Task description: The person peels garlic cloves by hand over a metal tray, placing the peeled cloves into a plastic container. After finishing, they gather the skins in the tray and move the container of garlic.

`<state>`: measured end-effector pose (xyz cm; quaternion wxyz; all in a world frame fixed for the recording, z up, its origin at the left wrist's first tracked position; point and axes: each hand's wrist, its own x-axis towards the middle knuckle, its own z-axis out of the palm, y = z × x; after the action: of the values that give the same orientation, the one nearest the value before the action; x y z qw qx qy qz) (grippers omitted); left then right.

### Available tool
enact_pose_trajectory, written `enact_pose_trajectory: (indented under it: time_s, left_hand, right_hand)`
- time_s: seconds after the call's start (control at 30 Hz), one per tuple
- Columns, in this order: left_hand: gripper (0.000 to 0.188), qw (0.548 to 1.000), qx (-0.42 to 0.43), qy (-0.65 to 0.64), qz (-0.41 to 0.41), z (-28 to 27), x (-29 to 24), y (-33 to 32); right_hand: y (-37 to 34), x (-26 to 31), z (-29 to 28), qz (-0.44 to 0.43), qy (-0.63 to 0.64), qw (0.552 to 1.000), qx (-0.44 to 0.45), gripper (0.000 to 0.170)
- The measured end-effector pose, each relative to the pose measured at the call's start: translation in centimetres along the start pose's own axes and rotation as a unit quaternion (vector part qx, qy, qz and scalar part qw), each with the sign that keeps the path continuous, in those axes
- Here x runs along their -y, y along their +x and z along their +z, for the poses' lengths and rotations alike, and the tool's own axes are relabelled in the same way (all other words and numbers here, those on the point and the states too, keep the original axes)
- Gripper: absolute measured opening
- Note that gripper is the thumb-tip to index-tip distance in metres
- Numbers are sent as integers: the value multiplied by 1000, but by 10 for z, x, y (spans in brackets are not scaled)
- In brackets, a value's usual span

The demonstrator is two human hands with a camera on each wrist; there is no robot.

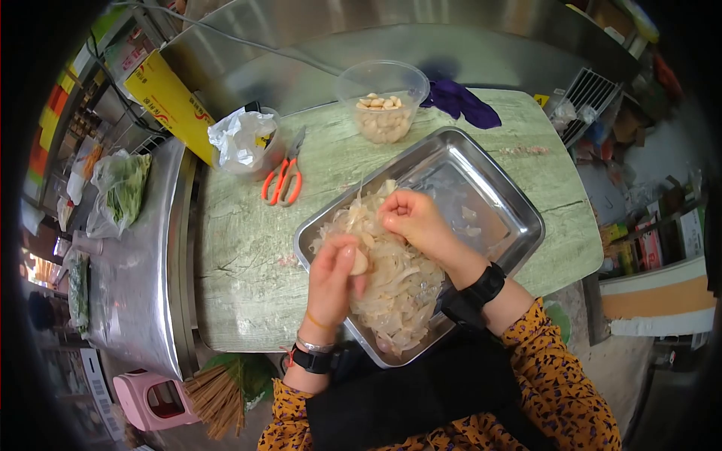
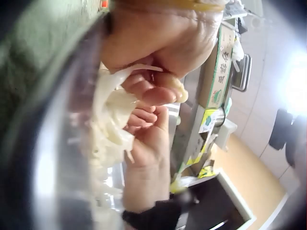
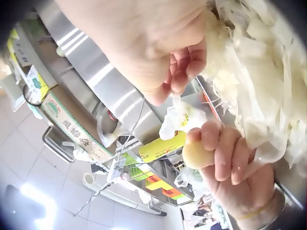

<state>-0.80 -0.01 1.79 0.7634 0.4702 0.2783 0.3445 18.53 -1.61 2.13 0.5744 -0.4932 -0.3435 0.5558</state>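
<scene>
A pale peeled garlic clove point(image 3: 196, 154) is gripped between the thumb and curled fingers of my left hand point(image 1: 331, 276), over the left part of a steel tray point(image 1: 519, 214). Loose garlic skins point(image 1: 398, 293) heap up below both hands, and a strip of skin hangs by the left palm in the left wrist view. My right hand point(image 1: 421, 225) is just right of the left one, above the heap. Its thumb and fingertips meet in a pinch, where a small pale bit of garlic skin point(image 3: 176, 98) shows.
Behind the tray stands a clear plastic bowl point(image 1: 383, 90) of peeled cloves, with a purple cloth point(image 1: 462, 104) beside it. Orange-handled scissors point(image 1: 283, 183) lie on the green table point(image 1: 241, 286). A plastic tub point(image 1: 256, 161) with a crumpled white bag and a yellow box point(image 1: 169, 105) stand at the back left.
</scene>
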Motion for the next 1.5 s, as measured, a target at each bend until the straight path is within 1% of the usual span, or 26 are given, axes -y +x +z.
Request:
enact_pose_trajectory:
  time_s: [0.07, 0.1, 0.13, 0.17, 0.2, 0.23, 0.27, 0.3, 0.37, 0.47, 0.53, 0.6, 0.67, 0.7, 0.77, 0.8, 0.87, 0.97, 1.07, 1.17, 1.23, 1.3, 1.37, 1.4, 1.47, 1.5]
  left_hand:
    - [18, 999, -27, -16, 17, 3, -1, 2]
    - [16, 998, -54, -25, 20, 1, 2, 4]
    - [15, 996, -80, -35, 22, 0, 4, 6]
    - [15, 996, -81, -35, 24, -1, 5, 6]
    - [15, 996, -74, -46, 23, -2, 7, 7]
    - [15, 996, -66, -57, 20, -3, 7, 6]
    - [15, 996, -67, -57, 21, -3, 7, 6]
    - [15, 994, -74, -72, 17, -4, 5, 6]
    - [15, 993, -81, -88, 12, -5, 4, 6]
    - [16, 989, -75, -129, 12, -5, 5, 6]
    - [21, 989, -107, -92, 37, -1, 5, 5]
    - [22, 990, -103, -93, 36, -3, 6, 5]
    - [24, 990, -101, -94, 35, -5, 7, 4]
    - [24, 991, -96, -88, 37, -5, 7, 4]
    - [25, 992, -89, -82, 37, -5, 8, 3]
    - [26, 993, -80, -76, 44, -6, 9, 3]
    - [27, 994, -70, -70, 52, -5, 9, 3]
    - [28, 993, -82, -56, 58, -2, 7, 2]
    - [29, 993, -88, -64, 41, -1, 7, 2]
    - [31, 991, -109, -30, 65, 5, 9, 4]
    - [30, 984, -128, 22, 118, 8, 11, 4]
    - [30, 983, -135, 10, 120, 7, 12, 5]
    - [30, 982, -144, -2, 123, 6, 12, 5]
    - [28, 983, -134, -23, 122, 5, 11, 4]
    - [26, 984, -125, -43, 121, 5, 9, 3]
    - [26, 985, -124, -24, 117, 5, 8, 3]
  right_hand:
    - [1, 3, -4, -11, -176, 984, 40, 7]
    - [1, 3, 0, -12, -177, 983, 44, 7]
    - [-1, 4, 7, -150, -234, 961, 7, 9]
    - [-4, 5, 11, -285, -285, 915, -31, 11]
    - [-8, 12, 13, -287, -285, 914, -29, 11]
    - [-14, 20, 15, -244, -227, 941, 54, 13]
    - [-17, 24, 16, -198, -166, 957, 135, 16]
    - [-16, 22, 16, -197, -166, 957, 136, 16]
    - [-13, 15, 16, -220, -247, 931, 156, 18]
    - [-11, 14, 14, -247, -241, 928, 137, 20]
    - [-11, 15, 13, -238, -250, 929, 133, 18]
    - [-12, 16, 13, -227, -257, 931, 129, 17]
    - [-12, 16, 13, -154, -228, 951, 140, 15]
    - [-11, 13, 13, -154, -228, 951, 140, 15]
    - [-8, 6, 12, -104, -75, 977, 168, 15]
    - [-7, 5, 10, -104, -75, 978, 168, 15]
    - [-5, 3, 7, -33, -25, 983, 179, 16]
    - [-6, 2, 9, -11, -40, 987, 155, 15]
    - [-7, 1, 12, -2, -59, 990, 130, 15]
    - [-6, -1, 13, -2, -81, 988, 133, 16]
    - [-7, 1, 13, 15, -65, 990, 125, 16]
    - [-7, 2, 12, 32, -49, 991, 118, 16]
    - [-5, 5, 8, 62, 36, 992, 106, 15]
    - [-4, 7, 5, 62, 36, 992, 107, 15]
    - [-3, 9, 0, 68, 222, 965, 123, 13]
    - [-4, 10, 1, 69, 222, 965, 123, 13]
